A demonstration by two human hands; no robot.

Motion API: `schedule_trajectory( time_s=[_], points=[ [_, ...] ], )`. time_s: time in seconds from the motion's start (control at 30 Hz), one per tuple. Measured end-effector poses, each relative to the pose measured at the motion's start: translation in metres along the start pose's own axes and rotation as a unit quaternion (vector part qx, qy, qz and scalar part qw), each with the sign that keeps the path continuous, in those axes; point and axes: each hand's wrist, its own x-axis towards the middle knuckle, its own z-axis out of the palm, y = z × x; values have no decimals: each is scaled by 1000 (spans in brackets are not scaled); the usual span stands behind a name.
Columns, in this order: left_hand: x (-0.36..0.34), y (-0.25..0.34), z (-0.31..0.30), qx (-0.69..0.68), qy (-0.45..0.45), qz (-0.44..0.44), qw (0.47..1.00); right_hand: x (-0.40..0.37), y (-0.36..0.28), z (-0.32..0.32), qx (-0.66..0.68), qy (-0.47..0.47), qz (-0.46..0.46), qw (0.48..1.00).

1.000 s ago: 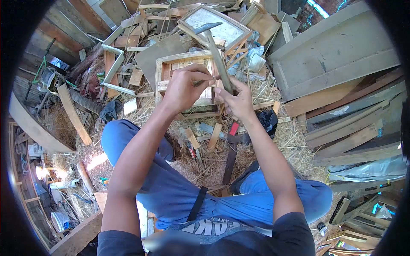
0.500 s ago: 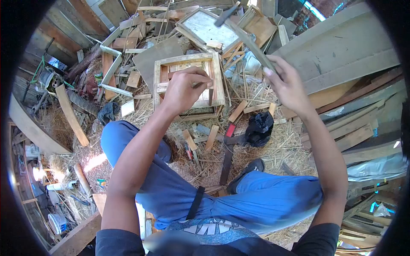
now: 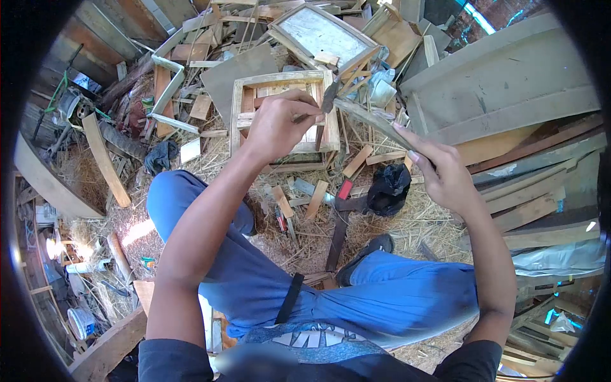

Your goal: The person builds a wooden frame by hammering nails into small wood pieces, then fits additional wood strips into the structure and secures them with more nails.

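In the head view, my right hand (image 3: 439, 167) is closed round the wooden handle of a hammer (image 3: 372, 120). The hammer's dark head is close to the fingertips of my left hand (image 3: 280, 124). Those fingers are pinched together over a wooden frame (image 3: 237, 102), on something small that I cannot make out. The frame lies on the ground, with boards across its inside. A dark, narrow strip stands out at its right part, just below my left fingers.
A black plastic bag (image 3: 389, 190), a red-and-dark tool (image 3: 344, 190) and small wood pieces (image 3: 316, 200) lie on the straw before my legs. Behind the frame are scrap wood and a framed panel (image 3: 324, 35). Long planks (image 3: 534, 213) are stacked at the right.
The hammer has come down and left, from raised to beside my left fingertips. My right hand has moved lower. My left hand stays pinched over the frame.
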Motion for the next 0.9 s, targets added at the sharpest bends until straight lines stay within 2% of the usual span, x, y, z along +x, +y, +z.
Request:
schedule_trajectory(
  time_s=[0.07, 0.13, 0.37, 0.57, 0.67, 0.73, 0.9],
  points=[
    [0, -2, 2, -7, 12, 8, 1000, -2, 0, 1, -11, -14, 25, 1000],
    [0, 0, 1, -7, 4, 2, 1000, 0, 1, 4, 8, 12, -4, 1000],
    [-1, 2, -1, 1, -3, -12, 1000, 0, -1, -1, 10, 20, -9, 1000],
    [-1, 2, -1, -8, 0, 0, 1000, 0, -4, -5, -21, -13, 23, 999],
    [-1, -1, 1, 1, 4, 7, 1000, 1, -3, -5, 13, 30, -22, 999],
    [-1, 0, 0, -1, 2, 13, 1000, 2, -8, -11, -38, -28, 15, 999],
    [-1, -1, 0, -7, -1, 7, 1000, 3, -12, -9, 0, -1, 11, 1000]
  ],
)
